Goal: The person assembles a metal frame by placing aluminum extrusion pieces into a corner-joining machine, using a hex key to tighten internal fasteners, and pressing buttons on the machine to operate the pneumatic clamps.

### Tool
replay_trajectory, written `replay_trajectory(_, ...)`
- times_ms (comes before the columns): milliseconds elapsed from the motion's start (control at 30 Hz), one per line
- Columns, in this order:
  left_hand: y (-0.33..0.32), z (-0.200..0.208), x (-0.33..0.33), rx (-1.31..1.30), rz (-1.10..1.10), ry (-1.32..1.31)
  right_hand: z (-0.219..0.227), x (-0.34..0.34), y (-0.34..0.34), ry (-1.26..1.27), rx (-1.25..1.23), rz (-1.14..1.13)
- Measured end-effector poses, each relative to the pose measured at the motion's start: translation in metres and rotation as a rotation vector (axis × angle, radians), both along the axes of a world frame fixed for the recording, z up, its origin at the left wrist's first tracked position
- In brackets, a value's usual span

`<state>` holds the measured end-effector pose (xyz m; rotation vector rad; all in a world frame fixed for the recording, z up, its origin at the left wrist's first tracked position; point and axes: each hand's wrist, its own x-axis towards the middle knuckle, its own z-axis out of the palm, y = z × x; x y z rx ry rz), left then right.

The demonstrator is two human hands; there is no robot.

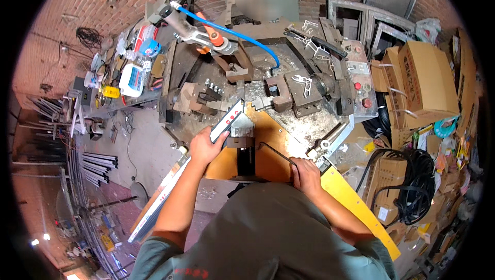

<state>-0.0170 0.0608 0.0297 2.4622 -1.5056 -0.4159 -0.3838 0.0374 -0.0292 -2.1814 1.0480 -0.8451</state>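
Observation:
My left hand [205, 147] is closed round a long white profile bar [227, 120] with red marks. The bar runs slantwise from the lower left up to the middle of a metal machine [263, 94], its upper end beside the jaw blocks there. In my right hand [307, 175], a thin dark rod [278, 153] with a bent tip is gripped near its lower end. The rod's tip points up and left, close to a steel block [241, 142] at the machine's front middle. Yellow plates [273, 130] lie beneath the rod.
A blue air hose [232, 31] arches over the machine. Red buttons [366, 103] sit on a box at its right. Cardboard boxes [425, 81] and coiled black strip [417, 182] crowd the right side. A white jug [132, 80] stands on the left bench. A yellow rail [356, 208] slants toward the lower right.

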Motion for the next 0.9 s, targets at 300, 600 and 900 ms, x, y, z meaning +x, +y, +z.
replay_trajectory(300,-0.050,-0.009,-0.018,0.023,-0.035,-0.066,-0.029,0.007,-0.001,0.238,-0.108,-0.003)
replay_trajectory(600,-0.049,-0.015,-0.018,0.045,-0.008,-0.112,-0.042,0.011,-0.008,0.196,-0.088,-0.003)
replay_trajectory(900,-0.052,-0.018,-0.017,0.057,-0.009,-0.125,-0.046,0.016,-0.009,0.249,-0.117,-0.053)
